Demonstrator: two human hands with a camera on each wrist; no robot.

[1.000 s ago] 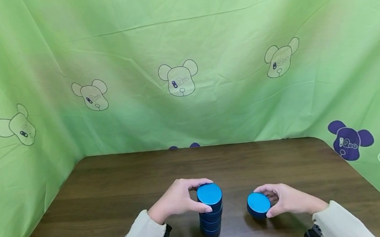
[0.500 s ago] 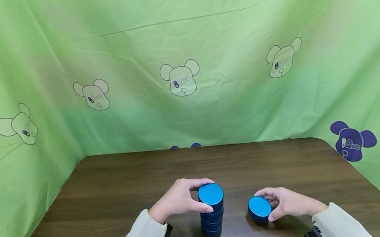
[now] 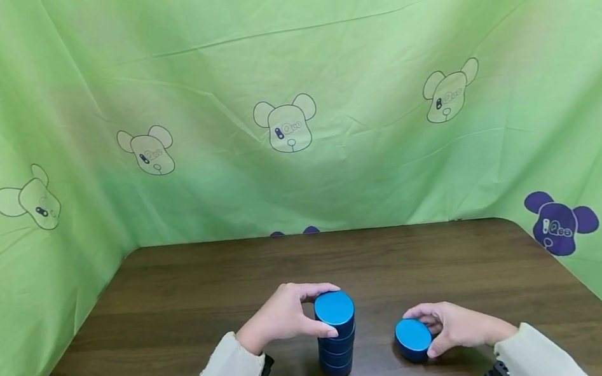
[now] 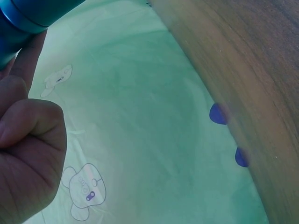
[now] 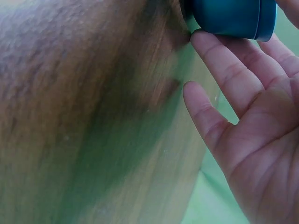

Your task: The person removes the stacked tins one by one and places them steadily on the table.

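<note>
Near the middle of the table, several round dark-blue tins with bright blue lids stand in an upright stack (image 3: 336, 356). My left hand (image 3: 279, 319) grips the top tin (image 3: 334, 308) from the left, thumb on the near side and fingers round the far side. To the right of the stack, my right hand (image 3: 459, 324) pinches a single tin (image 3: 413, 336) between thumb and fingers, low at the tabletop. The right wrist view shows fingers (image 5: 229, 77) along the side of this tin (image 5: 229, 17). Only part of the stacked tins (image 4: 23, 21) appears in the left wrist view.
The brown wooden table (image 3: 220, 270) runs back to a green cloth (image 3: 301, 188) printed with bear faces, which also hangs at both sides. A gap of bare tabletop lies between the stack and the single tin. Each sleeve has a black wrist device.
My right hand has lowered the single tin slightly toward me, down to the tabletop. My left hand keeps its grip on the stack's top tin, and the stack stays in place.
</note>
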